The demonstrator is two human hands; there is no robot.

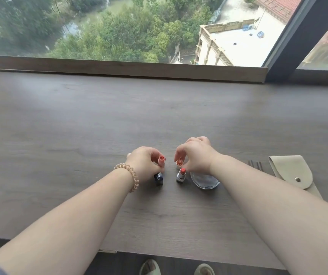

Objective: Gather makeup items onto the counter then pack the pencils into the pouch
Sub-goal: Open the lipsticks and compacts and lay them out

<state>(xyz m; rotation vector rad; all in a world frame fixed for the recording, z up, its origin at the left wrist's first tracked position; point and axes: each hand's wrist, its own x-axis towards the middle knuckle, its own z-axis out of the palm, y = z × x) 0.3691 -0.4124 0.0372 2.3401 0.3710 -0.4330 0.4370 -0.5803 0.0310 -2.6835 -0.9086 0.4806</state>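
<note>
My left hand (144, 164) grips a pink lipstick tube (161, 160) standing on the wooden counter (80, 126). A black lipstick (158, 178) stands just in front of it. My right hand (195, 155) pinches a small gold-topped lipstick (178, 162) between thumb and fingers. A silver lipstick with a red tip (181, 175) stands below that hand. A round clear compact (204, 180) lies partly under my right wrist. The beige snap pouch (292, 171) lies at the right, with dark pencils (256, 165) poking out beside it.
A raised wooden sill (119, 69) and a large window bound the counter's far side. A dark window post (290, 48) rises at the right. My slippered feet (177, 268) show below the counter's front edge.
</note>
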